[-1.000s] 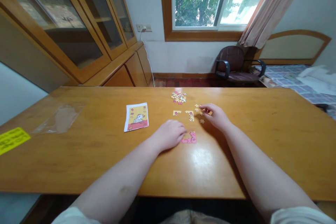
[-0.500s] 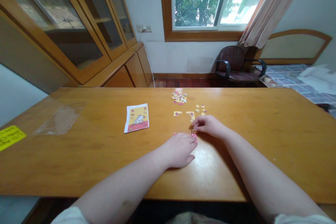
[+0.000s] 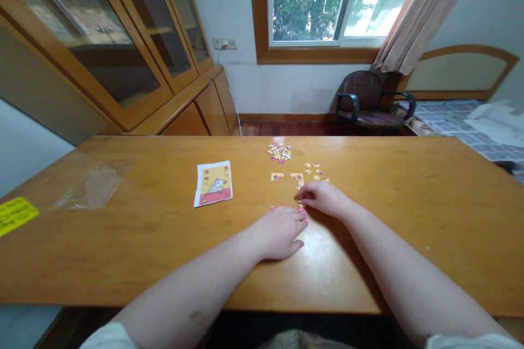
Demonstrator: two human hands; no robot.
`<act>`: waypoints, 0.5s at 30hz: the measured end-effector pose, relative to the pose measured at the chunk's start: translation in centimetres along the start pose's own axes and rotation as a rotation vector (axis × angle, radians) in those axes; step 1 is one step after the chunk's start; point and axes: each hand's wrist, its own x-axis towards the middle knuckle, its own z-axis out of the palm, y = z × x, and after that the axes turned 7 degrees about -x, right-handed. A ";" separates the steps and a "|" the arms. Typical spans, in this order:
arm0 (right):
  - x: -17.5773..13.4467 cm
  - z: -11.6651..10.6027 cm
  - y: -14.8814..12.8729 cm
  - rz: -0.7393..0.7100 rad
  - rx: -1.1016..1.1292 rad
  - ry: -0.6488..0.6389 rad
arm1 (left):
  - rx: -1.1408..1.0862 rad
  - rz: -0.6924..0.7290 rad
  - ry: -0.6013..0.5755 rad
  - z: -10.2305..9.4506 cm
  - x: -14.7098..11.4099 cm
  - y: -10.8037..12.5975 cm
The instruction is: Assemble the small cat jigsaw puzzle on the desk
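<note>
- Two yellow sections [image 3: 277, 176] and one pink section [image 3: 303, 211]: assembled on counter [image 3: 143, 240].
- Loose puzzle pieces [image 3: 280, 151]: unplaced.
- Left hand [image 3: 281, 233]: spread over pink section.
- Right hand [image 3: 326, 198]: fingertips bunched nearby; cannot tell whether pinching.

Left hand [image 3: 281, 233] flat and low — right hand [image 3: 325, 197] just beyond, curled inward
</note>
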 end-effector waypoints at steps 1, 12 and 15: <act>0.0 -0.1 -0.1 -0.012 -0.028 0.003 | -0.006 -0.002 -0.001 0.0 0.0 -0.1; -0.2 -0.5 -0.9 -0.059 -0.227 0.031 | -0.009 0.009 0.021 0.5 0.1 -0.5; -0.3 -0.9 -1.1 -0.050 -0.264 0.034 | -0.010 0.007 0.040 0.7 0.2 -0.6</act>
